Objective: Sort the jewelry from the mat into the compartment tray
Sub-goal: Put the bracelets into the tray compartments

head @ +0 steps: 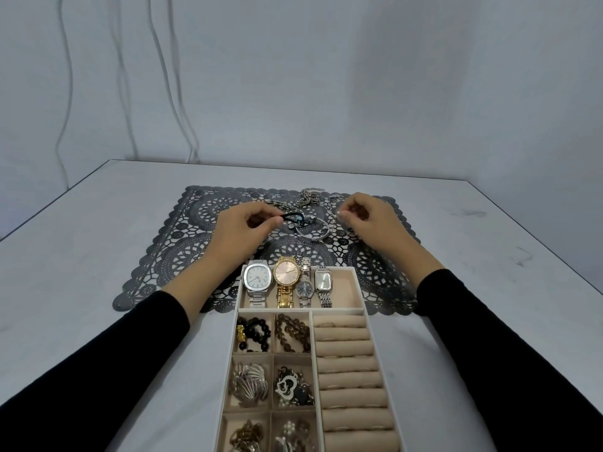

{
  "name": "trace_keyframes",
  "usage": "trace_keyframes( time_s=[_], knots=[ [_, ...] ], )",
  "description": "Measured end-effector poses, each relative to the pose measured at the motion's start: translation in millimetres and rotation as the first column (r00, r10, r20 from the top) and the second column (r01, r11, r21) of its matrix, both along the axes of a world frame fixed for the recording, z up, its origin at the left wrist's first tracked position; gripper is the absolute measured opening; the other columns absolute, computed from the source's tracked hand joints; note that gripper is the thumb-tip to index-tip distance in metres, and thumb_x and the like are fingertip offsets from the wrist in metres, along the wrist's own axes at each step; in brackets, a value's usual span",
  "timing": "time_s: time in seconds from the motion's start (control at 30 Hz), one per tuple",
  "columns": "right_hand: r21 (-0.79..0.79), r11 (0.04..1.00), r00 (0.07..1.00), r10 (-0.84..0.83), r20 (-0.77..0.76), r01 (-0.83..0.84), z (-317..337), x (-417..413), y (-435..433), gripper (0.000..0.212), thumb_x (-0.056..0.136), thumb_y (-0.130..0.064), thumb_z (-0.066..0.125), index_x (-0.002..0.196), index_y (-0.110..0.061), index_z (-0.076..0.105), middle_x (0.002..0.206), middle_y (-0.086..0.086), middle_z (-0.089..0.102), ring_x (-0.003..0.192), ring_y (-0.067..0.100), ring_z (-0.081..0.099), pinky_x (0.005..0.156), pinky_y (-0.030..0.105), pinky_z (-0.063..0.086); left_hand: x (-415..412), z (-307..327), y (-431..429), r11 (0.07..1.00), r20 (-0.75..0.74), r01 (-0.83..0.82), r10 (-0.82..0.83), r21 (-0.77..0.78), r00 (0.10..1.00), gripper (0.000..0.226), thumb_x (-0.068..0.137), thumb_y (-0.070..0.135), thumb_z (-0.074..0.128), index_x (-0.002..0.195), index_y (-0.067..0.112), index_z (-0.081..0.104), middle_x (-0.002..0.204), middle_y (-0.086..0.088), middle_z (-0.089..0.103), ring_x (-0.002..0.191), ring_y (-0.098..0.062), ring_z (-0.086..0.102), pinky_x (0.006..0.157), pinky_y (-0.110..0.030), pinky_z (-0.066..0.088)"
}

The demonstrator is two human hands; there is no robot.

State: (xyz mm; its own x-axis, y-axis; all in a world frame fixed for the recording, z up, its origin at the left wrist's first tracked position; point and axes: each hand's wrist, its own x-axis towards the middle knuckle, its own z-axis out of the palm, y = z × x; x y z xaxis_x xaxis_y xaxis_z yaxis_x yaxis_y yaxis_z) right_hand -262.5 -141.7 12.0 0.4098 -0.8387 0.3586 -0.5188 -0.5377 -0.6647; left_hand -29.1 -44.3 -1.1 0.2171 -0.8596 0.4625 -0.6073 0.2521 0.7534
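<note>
The left hand (239, 225) is pinching a black cord (288, 217) over the mat (182, 252). The right hand (365, 216) is pinching a pearl piece (336, 218); a bangle (315, 231) is lying between them.

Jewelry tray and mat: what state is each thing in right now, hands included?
Left hand: pinching a black cord piece above the mat.
Right hand: fingers pinched on something small and pale.
Compartment tray: open, mostly filled.
Four watches: lying side by side in the far compartment.
Mat: flat, silver chains left on it.
</note>
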Motion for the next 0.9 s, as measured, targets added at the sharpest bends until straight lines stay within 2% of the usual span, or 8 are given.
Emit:
trace_keyframes(
  time_s=[0.07, 0.17, 0.3, 0.5, 0.63, 0.73, 0.9],
  knots=[
    [-0.010, 0.998, 0.998, -0.060, 0.022, 0.060, -0.4, -0.8, -0.7, 0.003, 0.089, -0.017, 0.063, 0.087, -0.015, 0.064, 0.081, -0.001, 0.065, 0.071, 0.011, 0.056, 0.065, 0.015, 0.044, -0.2, 0.6, 0.0, 1.000, 0.001, 0.001, -0.001, 0.002, 1.000, 0.009, 0.086, 0.022, 0.073, 0.094, 0.026, 0.074, 0.079, 0.014, 0.072, 0.065, 0.003, 0.062, 0.065, -0.010, 0.049],
    [-0.040, 0.987, 0.988, -0.153, 0.020, 0.154, -1.6, -1.7, -2.4, 0.004, 0.089, -0.016, 0.062, 0.086, -0.014, 0.065, 0.078, -0.004, 0.062, 0.068, 0.004, 0.051, 0.063, 0.012, 0.039, -0.2, 1.1, 0.5, 1.000, 0.003, 0.000, 0.000, 0.004, 1.000, 0.009, 0.086, 0.022, 0.073, 0.094, 0.026, 0.074, 0.078, 0.015, 0.071, 0.065, 0.004, 0.062, 0.065, -0.009, 0.049],
    [-0.066, 0.974, 0.976, -0.218, 0.021, 0.219, -0.9, -0.2, -3.1, 0.005, 0.090, -0.014, 0.061, 0.087, -0.012, 0.065, 0.077, -0.004, 0.060, 0.069, 0.004, 0.050, 0.062, 0.005, 0.035, -0.5, 1.2, 0.9, 1.000, -0.008, -0.012, 0.012, 0.001, 1.000, 0.009, 0.087, 0.022, 0.073, 0.095, 0.025, 0.075, 0.075, 0.017, 0.070, 0.065, 0.004, 0.062, 0.065, -0.010, 0.050],
    [-0.073, 0.961, 0.960, -0.260, 0.101, 0.268, -0.6, 2.0, -4.1, 0.007, 0.090, -0.013, 0.059, 0.088, -0.010, 0.065, 0.083, 0.001, 0.064, 0.069, 0.004, 0.051, 0.059, 0.000, 0.037, 1.2, -0.3, -0.9, 0.999, 0.013, -0.035, 0.035, -0.008, 0.999, 0.009, 0.087, 0.023, 0.073, 0.095, 0.023, 0.076, 0.079, 0.015, 0.072, 0.071, 0.002, 0.065, 0.068, -0.009, 0.050],
    [-0.095, 0.968, 0.973, -0.230, 0.029, 0.231, -1.8, 2.2, -3.8, 0.010, 0.089, -0.015, 0.063, 0.095, -0.012, 0.070, 0.089, -0.001, 0.067, 0.079, 0.008, 0.056, 0.068, 0.006, 0.040, 1.0, -0.2, -1.0, 1.000, 0.018, -0.029, 0.029, 0.000, 0.999, 0.008, 0.086, 0.023, 0.073, 0.094, 0.027, 0.075, 0.078, 0.016, 0.070, 0.068, 0.006, 0.062, 0.067, -0.008, 0.048],
    [-0.138, 0.974, 0.983, -0.181, 0.013, 0.181, 0.0, 8.1, -2.2, 0.014, 0.089, -0.018, 0.064, 0.100, -0.012, 0.071, 0.094, 0.000, 0.069, 0.086, 0.013, 0.060, 0.083, 0.026, 0.050, 0.2, 0.1, -0.6, 1.000, 0.014, -0.024, 0.024, 0.004, 1.000, 0.009, 0.086, 0.023, 0.073, 0.092, 0.029, 0.073, 0.076, 0.018, 0.068, 0.067, 0.009, 0.060, 0.065, -0.005, 0.045],
    [-0.077, 0.997, 0.996, -0.016, -0.084, 0.010, 4.3, 28.1, 0.3, 0.021, 0.087, -0.022, 0.068, 0.107, -0.017, 0.072, 0.102, -0.003, 0.070, 0.088, 0.008, 0.060, 0.085, 0.023, 0.048, 0.9, -0.6, -1.4, 0.999, 0.004, -0.040, 0.040, 0.010, 0.999, 0.009, 0.086, 0.023, 0.074, 0.094, 0.027, 0.075, 0.078, 0.016, 0.070, 0.066, 0.006, 0.061, 0.064, -0.006, 0.046]
  ],
)
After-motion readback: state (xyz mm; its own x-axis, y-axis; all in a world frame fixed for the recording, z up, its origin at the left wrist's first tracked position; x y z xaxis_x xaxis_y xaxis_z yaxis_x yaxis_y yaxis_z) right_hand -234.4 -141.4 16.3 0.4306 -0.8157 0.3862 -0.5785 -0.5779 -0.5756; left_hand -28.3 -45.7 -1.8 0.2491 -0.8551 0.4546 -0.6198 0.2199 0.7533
